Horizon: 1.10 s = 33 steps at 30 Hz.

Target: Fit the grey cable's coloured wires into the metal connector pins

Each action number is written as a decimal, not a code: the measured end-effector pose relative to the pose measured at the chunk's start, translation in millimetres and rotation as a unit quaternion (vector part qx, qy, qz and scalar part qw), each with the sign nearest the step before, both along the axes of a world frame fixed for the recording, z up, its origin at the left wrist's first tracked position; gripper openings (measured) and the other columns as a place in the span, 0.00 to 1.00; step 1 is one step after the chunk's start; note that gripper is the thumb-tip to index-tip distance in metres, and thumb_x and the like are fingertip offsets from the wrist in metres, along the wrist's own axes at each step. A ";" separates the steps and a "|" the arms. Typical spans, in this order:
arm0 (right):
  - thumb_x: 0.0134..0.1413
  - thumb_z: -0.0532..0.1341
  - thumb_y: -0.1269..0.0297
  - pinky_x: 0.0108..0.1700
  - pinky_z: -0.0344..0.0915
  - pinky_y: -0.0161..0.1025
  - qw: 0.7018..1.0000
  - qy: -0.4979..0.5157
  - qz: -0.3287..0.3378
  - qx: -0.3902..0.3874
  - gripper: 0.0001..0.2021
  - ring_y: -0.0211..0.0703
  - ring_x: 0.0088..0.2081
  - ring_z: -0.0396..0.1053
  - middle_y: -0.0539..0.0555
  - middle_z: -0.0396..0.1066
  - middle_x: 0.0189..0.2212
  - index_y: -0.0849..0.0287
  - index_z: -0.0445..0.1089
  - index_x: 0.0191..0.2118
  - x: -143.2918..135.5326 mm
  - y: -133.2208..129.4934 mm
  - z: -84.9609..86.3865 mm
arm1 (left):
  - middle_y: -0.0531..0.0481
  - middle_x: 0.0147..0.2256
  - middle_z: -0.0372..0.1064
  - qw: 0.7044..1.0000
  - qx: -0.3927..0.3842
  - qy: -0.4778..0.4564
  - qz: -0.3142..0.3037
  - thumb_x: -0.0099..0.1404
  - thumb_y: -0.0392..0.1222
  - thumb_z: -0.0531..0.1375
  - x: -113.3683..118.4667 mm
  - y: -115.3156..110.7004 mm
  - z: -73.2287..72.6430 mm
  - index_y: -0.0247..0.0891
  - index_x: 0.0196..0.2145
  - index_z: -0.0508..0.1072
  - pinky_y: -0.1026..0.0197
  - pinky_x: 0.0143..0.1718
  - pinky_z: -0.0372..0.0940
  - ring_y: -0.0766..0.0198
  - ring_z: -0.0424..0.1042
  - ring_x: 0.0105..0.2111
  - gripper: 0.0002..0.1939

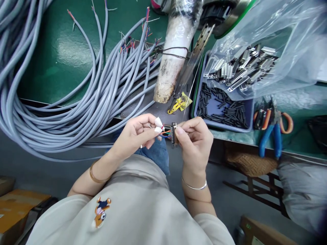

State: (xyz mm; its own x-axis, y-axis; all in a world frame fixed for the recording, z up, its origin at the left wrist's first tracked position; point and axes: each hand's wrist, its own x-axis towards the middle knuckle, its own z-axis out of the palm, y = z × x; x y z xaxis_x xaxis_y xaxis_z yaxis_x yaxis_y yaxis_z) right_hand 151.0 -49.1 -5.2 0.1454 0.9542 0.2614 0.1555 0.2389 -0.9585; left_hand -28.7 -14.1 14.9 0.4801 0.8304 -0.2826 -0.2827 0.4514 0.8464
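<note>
My left hand [143,132] pinches thin coloured wires [166,132], red, orange, green and blue among them. White coverings wrap the tips of its thumb and index finger. Between finger and thumb, my right hand [195,139] grips a multi-pin connector [174,133] with a metal shell, its row of pins facing the wires. The wires reach the pins from the left; whether each one is joined I cannot tell. Just beyond the hands, a soldering iron tip in a yellow clip [176,106] lies near a thin strand of solder wire [192,86].
Grey cables [102,98] with stripped ends spread over the left of the green bench [63,51]. A plastic-wrapped white tube [170,58] points toward me. To the right stand a blue tray [217,109] of black sleeves, a bag of metal connectors [245,68] and pliers [273,126].
</note>
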 end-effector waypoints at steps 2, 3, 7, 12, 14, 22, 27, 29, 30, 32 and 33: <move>0.65 0.67 0.62 0.17 0.55 0.28 1.000 0.016 0.009 -0.006 0.11 0.29 0.17 0.61 0.42 0.70 0.23 0.55 0.65 0.33 -0.3 -0.1 0.2 | 0.53 0.26 0.74 1.000 0.000 -0.005 -0.004 0.60 0.47 0.72 -1.1 -1.3 -1.1 0.37 0.34 0.71 0.69 0.17 0.54 0.75 0.63 0.16 0.16; 0.65 0.67 0.62 0.17 0.55 0.28 1.000 0.025 0.015 -0.007 0.12 0.29 0.17 0.60 0.41 0.69 0.23 0.55 0.65 0.33 -0.6 -0.1 0.7 | 0.53 0.27 0.75 1.000 0.002 -0.008 -0.006 0.60 0.47 0.72 -1.5 -1.9 -1.6 0.37 0.35 0.71 0.69 0.17 0.54 0.75 0.63 0.16 0.16; 0.66 0.67 0.61 0.18 0.56 0.28 1.000 0.022 0.012 0.000 0.12 0.28 0.17 0.59 0.42 0.71 0.24 0.55 0.66 0.33 -1.6 -1.9 2.2 | 0.52 0.28 0.76 1.000 0.020 -0.013 -0.005 0.60 0.46 0.72 -2.6 -4.2 -3.2 0.37 0.35 0.72 0.69 0.17 0.55 0.75 0.64 0.17 0.15; 0.64 0.68 0.65 0.23 0.64 0.29 0.996 -0.055 -0.040 0.061 0.08 0.33 0.25 0.71 0.48 0.78 0.32 0.56 0.69 0.34 -0.9 -9.0 -1.2 | 0.55 0.25 0.72 0.999 0.044 -0.008 0.009 0.61 0.42 0.70 -4.6 -5.7 -5.1 0.37 0.36 0.72 0.70 0.19 0.59 0.74 0.66 0.18 0.11; 0.64 0.68 0.67 0.27 0.71 0.32 0.991 -0.083 -0.039 0.098 0.06 0.38 0.32 0.78 0.50 0.81 0.34 0.55 0.70 0.36 0.8 -11.6 -3.7 | 0.55 0.25 0.72 0.999 0.049 -0.005 0.007 0.60 0.40 0.69 -5.3 -6.1 -4.9 0.37 0.37 0.72 0.71 0.19 0.59 0.74 0.66 0.18 0.10; 0.64 0.67 0.70 0.40 0.82 0.44 0.974 -0.169 -0.027 0.151 0.05 0.48 0.44 0.84 0.56 0.84 0.46 0.54 0.72 0.38 6.6 -14.4 -5.7 | 0.55 0.25 0.72 0.999 0.045 0.001 0.001 0.55 0.33 0.67 -5.8 -7.6 -2.9 0.37 0.37 0.71 0.71 0.20 0.62 0.74 0.66 0.19 0.12; 0.63 0.67 0.69 0.43 0.82 0.44 0.974 -0.149 -0.019 0.167 0.06 0.47 0.45 0.83 0.56 0.83 0.47 0.54 0.70 0.38 5.9 -13.8 -7.6 | 0.57 0.25 0.70 0.998 0.062 -0.010 0.002 0.56 0.32 0.67 -6.0 -6.8 -2.0 0.37 0.37 0.71 0.72 0.25 0.66 0.74 0.67 0.21 0.12; 0.63 0.67 0.69 0.43 0.83 0.45 0.974 -0.144 -0.012 0.175 0.05 0.47 0.46 0.83 0.56 0.83 0.47 0.54 0.70 0.39 7.0 -14.2 -10.0 | 0.56 0.27 0.71 0.998 0.066 -0.003 0.003 0.57 0.33 0.68 -6.6 -6.7 -1.6 0.37 0.37 0.71 0.72 0.26 0.67 0.73 0.69 0.22 0.12; 0.63 0.66 0.68 0.43 0.83 0.45 0.974 -0.141 -0.010 0.178 0.05 0.48 0.46 0.83 0.57 0.83 0.47 0.54 0.69 0.39 7.8 -14.4 -11.3 | 0.55 0.27 0.72 0.998 0.069 0.001 0.003 0.58 0.34 0.69 -7.0 -6.8 -1.8 0.37 0.37 0.72 0.71 0.26 0.67 0.73 0.69 0.23 0.11; 0.64 0.65 0.67 0.41 0.83 0.46 0.974 -0.132 0.000 0.185 0.04 0.50 0.46 0.83 0.57 0.82 0.47 0.54 0.69 0.38 9.7 -14.5 -14.0 | 0.54 0.29 0.72 0.997 0.078 0.004 -0.001 0.59 0.36 0.70 -7.7 -7.3 -3.0 0.37 0.37 0.72 0.70 0.27 0.67 0.73 0.69 0.23 0.11; 0.65 0.64 0.66 0.41 0.84 0.47 0.974 -0.125 0.003 0.188 0.04 0.51 0.46 0.84 0.57 0.82 0.46 0.53 0.68 0.38 10.6 -14.4 -15.2 | 0.53 0.30 0.73 0.996 0.086 0.003 -0.003 0.60 0.37 0.70 -8.0 -7.8 -4.2 0.37 0.36 0.72 0.70 0.27 0.67 0.73 0.69 0.24 0.10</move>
State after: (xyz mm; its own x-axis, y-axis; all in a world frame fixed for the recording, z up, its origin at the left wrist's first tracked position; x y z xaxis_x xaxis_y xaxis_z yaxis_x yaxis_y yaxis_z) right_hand 161.5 -63.5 -20.4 0.0265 0.7854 0.6185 0.3706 0.5669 -0.7357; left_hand -36.7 -21.9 10.8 0.4836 0.8641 -0.1395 -0.2748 0.3013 0.9131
